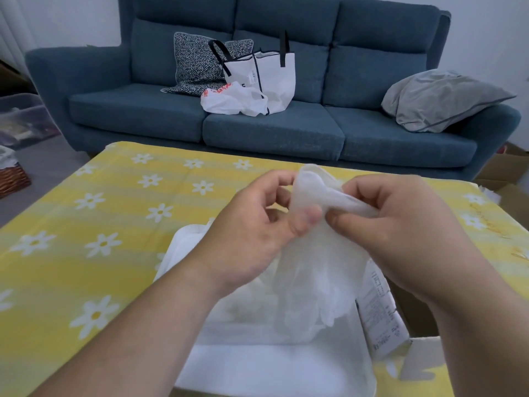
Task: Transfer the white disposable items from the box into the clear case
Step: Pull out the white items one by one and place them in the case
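I see both hands held up over the near part of the table (86,224). The left hand (252,224) pinches the glove (320,270) between thumb and curled fingers. The right hand (400,224), at 3 o'clock from it, grips the same glove's bunched top edge. The glove is thin and white and hangs from both hands. Its fingers dangle at 6 o'clock above the case (186,245), where more white stuff shows, blurred. The box (380,305) stands just beside the case at 3 o'clock, its printed side toward it. At 12 o'clock, beyond the table, a sofa (272,130) carries a tote (274,73), with a plastic bag (232,98) against it. A grey pillow (440,98) lies at 2 o'clock.
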A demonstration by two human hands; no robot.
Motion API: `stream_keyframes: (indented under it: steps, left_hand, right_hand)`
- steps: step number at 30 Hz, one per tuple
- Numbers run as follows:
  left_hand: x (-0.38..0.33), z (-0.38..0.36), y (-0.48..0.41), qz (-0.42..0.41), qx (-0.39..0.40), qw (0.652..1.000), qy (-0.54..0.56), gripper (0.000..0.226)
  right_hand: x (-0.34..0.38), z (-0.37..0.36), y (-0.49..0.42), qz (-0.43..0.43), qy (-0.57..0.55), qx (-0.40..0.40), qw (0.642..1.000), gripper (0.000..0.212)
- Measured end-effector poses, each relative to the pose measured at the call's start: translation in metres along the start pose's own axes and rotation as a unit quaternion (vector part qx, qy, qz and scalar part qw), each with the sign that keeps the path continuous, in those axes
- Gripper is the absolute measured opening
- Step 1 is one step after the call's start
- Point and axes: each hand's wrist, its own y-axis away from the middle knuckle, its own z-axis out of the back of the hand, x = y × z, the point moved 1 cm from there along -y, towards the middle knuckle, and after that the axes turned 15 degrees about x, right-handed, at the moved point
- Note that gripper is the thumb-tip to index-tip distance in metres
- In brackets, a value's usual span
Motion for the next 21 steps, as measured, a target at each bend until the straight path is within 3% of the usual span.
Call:
stream_keyframes:
  steps: [2, 3, 6, 11, 13, 16, 17, 19, 21]
  left_hand:
    - [0.009, 0.002, 0.006, 0.045, 0.040, 0.998, 0.017, 0.050]
    - [0.013, 0.003, 0.008, 0.064, 0.049, 0.997, 0.015, 0.043]
    - [0.016, 0.013, 0.015, 0.109, 0.023, 0.994, -0.002, 0.017]
    - [0.013, 0.044, 0.029, 0.180, -0.009, 0.984, -0.014, 0.024]
    - [0.011, 0.053, 0.036, 0.155, -0.019, 0.988, 0.019, 0.027]
    - [0.006, 0.054, 0.035, 0.075, 0.060, 0.995, 0.036, 0.090]
    - [0.004, 0.049, 0.033, 0.050, 0.096, 0.993, 0.043, 0.100]
    - [0.001, 0.039, 0.031, 0.033, 0.142, 0.988, 0.052, 0.095]
    - [0.002, 0.036, 0.034, 0.075, 0.145, 0.985, 0.062, 0.070]
  right_hand:
    - [0.006, 0.000, 0.000, 0.009, -0.053, -0.003, 0.999, 0.011]
    - [0.008, 0.000, -0.001, 0.013, -0.083, -0.006, 0.996, 0.010]
    - [0.005, 0.001, -0.006, 0.020, -0.187, -0.044, 0.981, 0.008]
    - [0.000, 0.005, -0.009, 0.042, -0.334, -0.055, 0.940, 0.008]
    - [0.005, 0.002, -0.010, 0.058, -0.353, -0.021, 0.934, 0.010]
    - [0.014, -0.009, -0.012, 0.073, -0.351, 0.051, 0.932, 0.011]
    - [0.017, -0.014, -0.013, 0.076, -0.352, 0.077, 0.930, 0.009]
    - [0.024, -0.024, -0.015, 0.084, -0.366, 0.120, 0.919, 0.011]
    - [0.029, -0.029, -0.016, 0.079, -0.385, 0.119, 0.912, 0.013]
